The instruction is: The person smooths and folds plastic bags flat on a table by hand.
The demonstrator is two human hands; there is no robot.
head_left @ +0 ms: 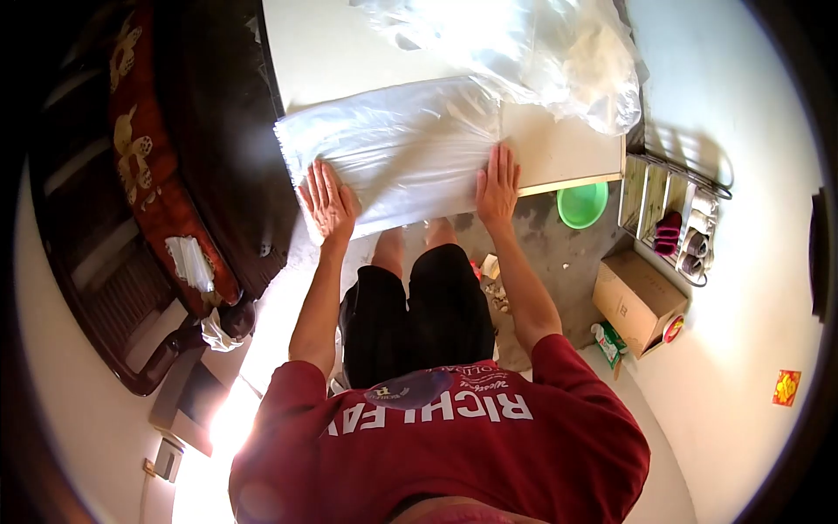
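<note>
A flat stack of clear plastic bags or sheeting [410, 131] lies across the near edge of a white tabletop [323, 52], its front part hanging past the edge. My left hand [328, 203] rests flat on its left side, fingers stretched out. On the right side of the plastic, my right hand [497, 188] also lies flat with fingers extended, close to the stack's right edge. Neither hand grips anything. A loose, crumpled heap of clear plastic [567, 61] sits behind the stack at the far right of the table.
A green basin [582, 204] is on the floor under the table's right side. Right of it stand a shoe rack [650, 205] and a cardboard box [637, 301]. A dark wooden bench [131, 288] with a patterned red cover [166, 201] is at left.
</note>
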